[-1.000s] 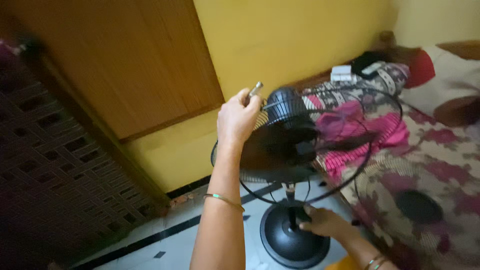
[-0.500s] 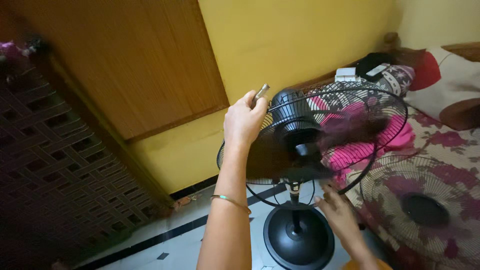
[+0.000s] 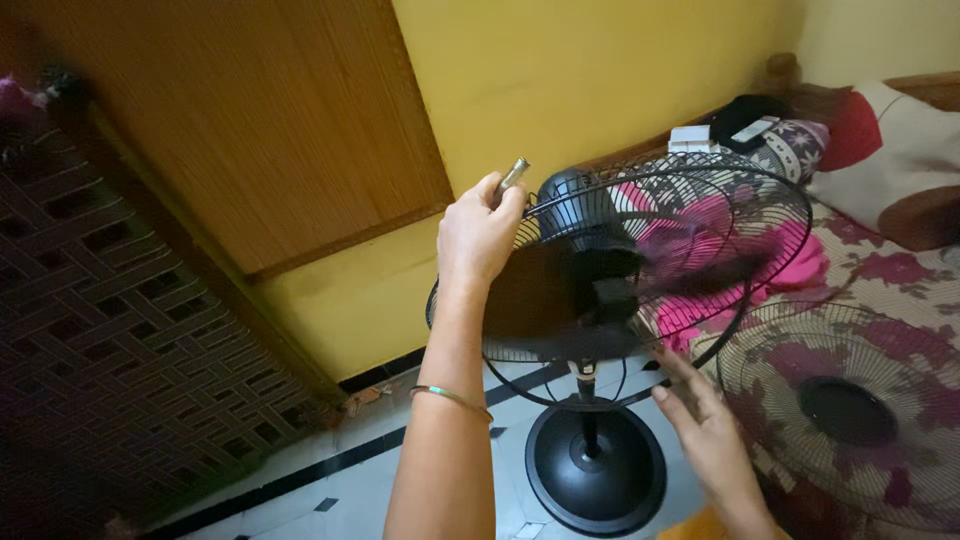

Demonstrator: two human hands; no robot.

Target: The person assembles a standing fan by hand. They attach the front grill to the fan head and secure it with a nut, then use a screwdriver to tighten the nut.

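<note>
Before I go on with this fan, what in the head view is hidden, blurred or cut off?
- Fan blades: motion-blurred into dark smears behind the rear guard; their number is unclear.
- Metal tool: only its tip shows; the left hand covers the rest.
- Right hand: wrist cut by the bottom edge; whether its fingers touch the guard rim is unclear.
- Loose front guard on the bed: cut by the right edge.

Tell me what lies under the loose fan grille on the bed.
The loose grille rests on a floral bedspread, whose red flowers show through the wires. Its dark centre disc hides the cloth beneath, and the lower rim runs out of frame.
</note>
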